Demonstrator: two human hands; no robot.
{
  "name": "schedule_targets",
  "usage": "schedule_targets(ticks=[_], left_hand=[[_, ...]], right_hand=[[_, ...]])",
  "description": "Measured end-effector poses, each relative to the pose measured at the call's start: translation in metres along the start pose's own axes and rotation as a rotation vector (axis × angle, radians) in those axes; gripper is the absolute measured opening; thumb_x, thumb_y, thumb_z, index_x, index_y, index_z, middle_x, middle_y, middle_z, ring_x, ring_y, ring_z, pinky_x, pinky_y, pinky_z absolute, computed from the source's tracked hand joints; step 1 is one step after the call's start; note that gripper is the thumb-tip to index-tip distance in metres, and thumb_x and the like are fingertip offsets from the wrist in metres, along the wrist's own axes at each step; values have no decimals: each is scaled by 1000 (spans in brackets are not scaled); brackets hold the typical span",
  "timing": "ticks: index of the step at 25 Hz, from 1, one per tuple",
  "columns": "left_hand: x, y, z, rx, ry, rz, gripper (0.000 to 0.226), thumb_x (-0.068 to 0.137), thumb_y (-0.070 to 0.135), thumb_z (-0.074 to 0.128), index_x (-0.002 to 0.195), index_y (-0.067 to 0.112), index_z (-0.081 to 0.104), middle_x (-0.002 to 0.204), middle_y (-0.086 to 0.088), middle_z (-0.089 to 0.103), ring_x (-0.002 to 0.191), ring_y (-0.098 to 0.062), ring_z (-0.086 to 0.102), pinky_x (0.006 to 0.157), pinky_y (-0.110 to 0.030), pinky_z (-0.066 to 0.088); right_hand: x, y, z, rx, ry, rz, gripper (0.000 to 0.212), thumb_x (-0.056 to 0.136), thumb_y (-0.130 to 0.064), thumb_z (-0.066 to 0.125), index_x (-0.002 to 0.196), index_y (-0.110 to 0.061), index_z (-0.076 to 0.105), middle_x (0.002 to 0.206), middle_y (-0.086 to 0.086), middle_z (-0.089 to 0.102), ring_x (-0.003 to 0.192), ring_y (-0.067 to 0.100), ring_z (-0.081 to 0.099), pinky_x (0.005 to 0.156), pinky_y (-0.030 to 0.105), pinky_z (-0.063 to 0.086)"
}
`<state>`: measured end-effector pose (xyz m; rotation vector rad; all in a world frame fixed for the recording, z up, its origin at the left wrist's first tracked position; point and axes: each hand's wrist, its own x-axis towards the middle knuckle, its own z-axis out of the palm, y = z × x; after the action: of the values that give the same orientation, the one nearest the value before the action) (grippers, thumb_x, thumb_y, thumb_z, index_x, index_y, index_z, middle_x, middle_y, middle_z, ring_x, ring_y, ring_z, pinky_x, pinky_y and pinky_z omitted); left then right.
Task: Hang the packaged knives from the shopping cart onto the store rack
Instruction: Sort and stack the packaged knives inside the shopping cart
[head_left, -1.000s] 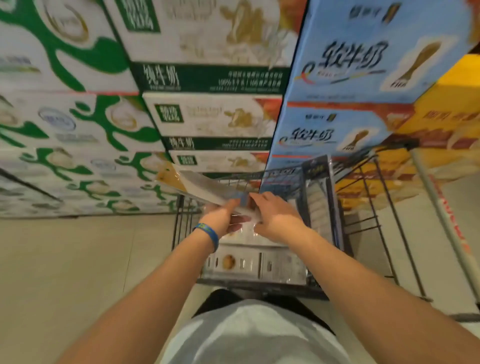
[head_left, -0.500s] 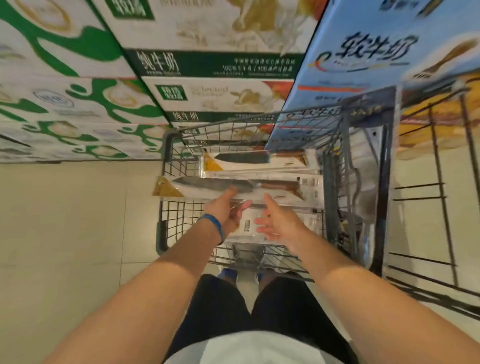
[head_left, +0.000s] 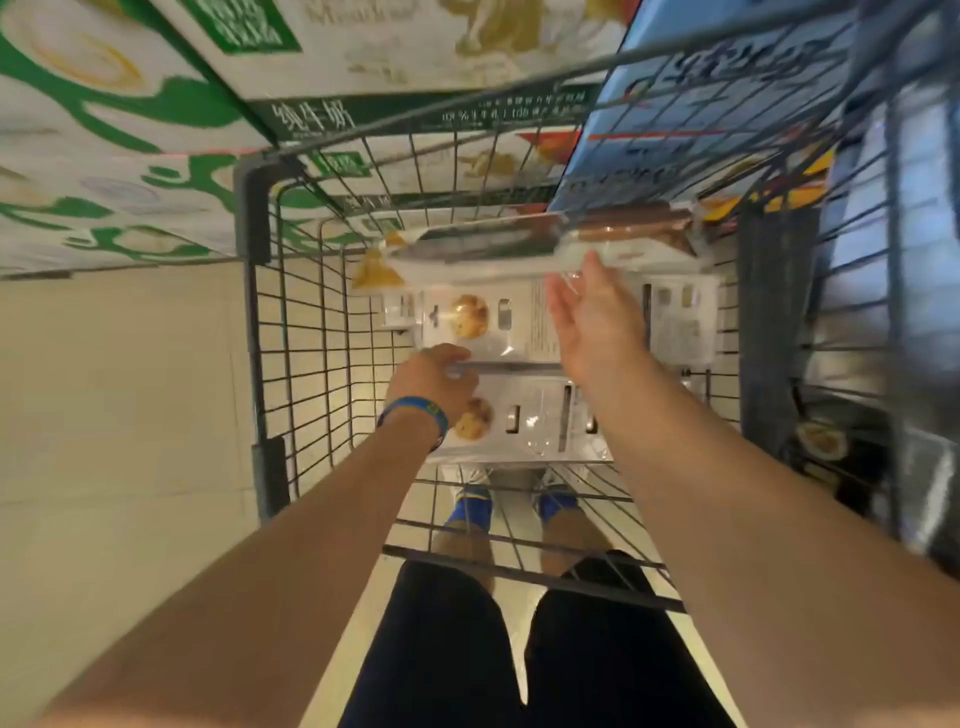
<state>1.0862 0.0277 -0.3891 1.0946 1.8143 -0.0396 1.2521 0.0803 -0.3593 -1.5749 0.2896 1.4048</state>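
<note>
Left hand (head_left: 434, 376) lowered, gripping knife package (head_left: 524, 421) edge

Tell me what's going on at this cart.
A person leans over a wire shopping cart holding several packaged knives. The left hand, with a blue wristband, curls its fingers over the edge of the nearest package. The right hand is open, fingers stretched toward the far package, whose knife shows face up; contact is unclear. No package has left the cart, and no rack is in view.
</note>
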Motion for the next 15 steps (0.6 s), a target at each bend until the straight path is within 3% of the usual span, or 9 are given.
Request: schedule_targets(ticks=[1, 2, 4, 7, 10, 13, 15], left_hand=[[2, -12, 0, 183, 67, 52, 32, 90, 29, 62, 121, 28, 67, 119, 1, 67, 103, -26, 64, 90, -37, 55], [5, -20, 0, 280, 98, 96, 37, 89, 31, 63, 125, 30, 65, 126, 1, 64, 113, -25, 60, 95, -38, 53], [7, -27, 3, 373, 57, 156, 44, 87, 37, 65, 131, 31, 60, 134, 1, 58, 123, -25, 51, 98, -41, 49], [10, -23, 7, 600, 7, 207, 54, 85, 46, 67, 135, 31, 54, 133, -1, 51, 121, -29, 45, 96, -44, 48], [16, -6, -3, 767, -78, 160, 54, 83, 55, 68, 129, 28, 59, 121, -5, 52, 113, -29, 49, 88, -39, 48], [16, 12, -16, 900, -181, 132, 41, 85, 57, 64, 113, 27, 68, 95, 0, 60, 87, -22, 55, 70, -32, 45], [5, 14, -24, 873, -129, 188, 34, 86, 56, 62, 109, 31, 70, 91, 2, 63, 88, -22, 58, 73, -32, 43]], right_hand=[[5, 7, 1, -3, -37, -11, 41, 101, -27, 65, 139, -15, 55, 125, 3, 66, 103, 14, 67, 79, 22, 60], [6, 15, -1, -163, -46, -37, 54, 101, -28, 64, 150, -15, 45, 136, 3, 61, 112, 14, 63, 90, 25, 57], [1, 36, -18, -727, -35, -182, 57, 103, -32, 60, 154, -15, 39, 147, 3, 54, 123, 13, 56, 103, 29, 47], [-4, 60, -49, -1227, -162, -416, 42, 104, -30, 56, 143, -14, 55, 141, 5, 59, 126, 19, 55, 96, 27, 40], [-4, 68, -56, -1636, -254, -394, 45, 103, -33, 52, 146, -18, 52, 143, 5, 54, 133, 26, 43, 99, 36, 41], [-11, 57, -53, -1885, -210, -470, 44, 99, -44, 51, 138, -22, 58, 132, 5, 55, 123, 27, 43, 90, 41, 41], [-19, 49, -57, -2012, -258, -517, 47, 91, -47, 63, 133, -25, 59, 129, 4, 52, 120, 26, 42, 90, 41, 41]])
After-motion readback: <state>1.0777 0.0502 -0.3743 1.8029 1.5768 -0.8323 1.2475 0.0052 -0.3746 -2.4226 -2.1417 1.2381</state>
